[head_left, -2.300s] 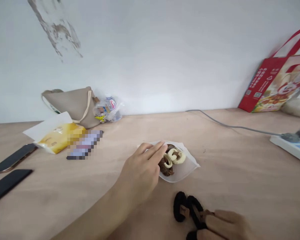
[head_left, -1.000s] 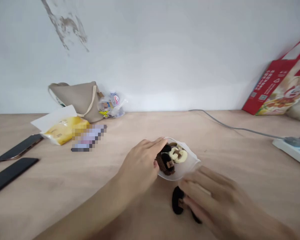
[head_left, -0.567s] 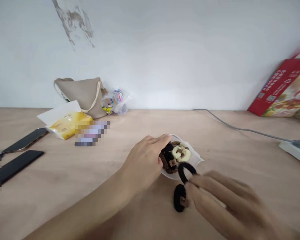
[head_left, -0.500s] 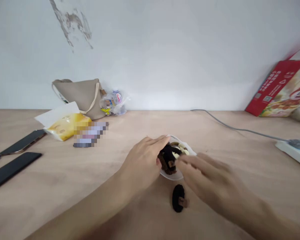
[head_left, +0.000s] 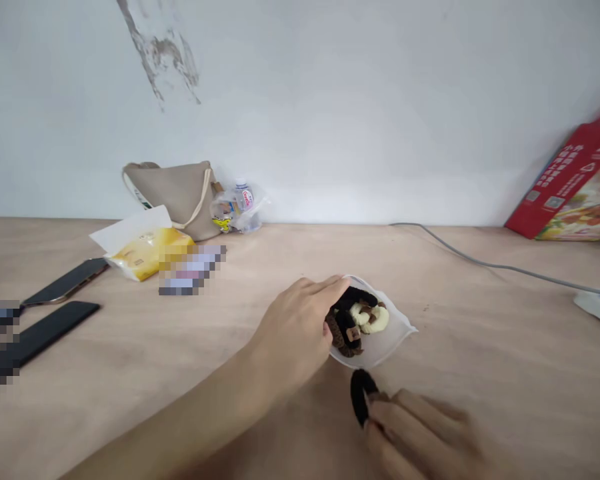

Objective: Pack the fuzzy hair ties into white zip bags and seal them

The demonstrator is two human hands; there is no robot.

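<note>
A small clear plastic bag (head_left: 394, 338) lies on the wooden table, with brown, cream and black hair ties (head_left: 359, 317) inside it. My left hand (head_left: 296, 332) reaches in from the lower left and pinches the bag's left edge at its mouth, fingers together. One black hair tie (head_left: 361, 395) lies on the table just in front of the bag. My right hand (head_left: 420, 435) comes in from the bottom edge, slightly blurred, and its fingertips close on that hair tie's right side.
At the back left stand a beige bag (head_left: 179, 197) and a wrapped plastic bottle (head_left: 238, 208). A yellow packet (head_left: 143, 251) and two dark phones (head_left: 66, 284) lie at the left. A grey cable (head_left: 480, 264) runs to a white power strip (head_left: 599, 307). A red box (head_left: 573, 193) leans on the wall.
My right hand carried a black hair tie from the table into the bag, then drew back to the one black tie left on the table. My left hand stayed on the bag.
</note>
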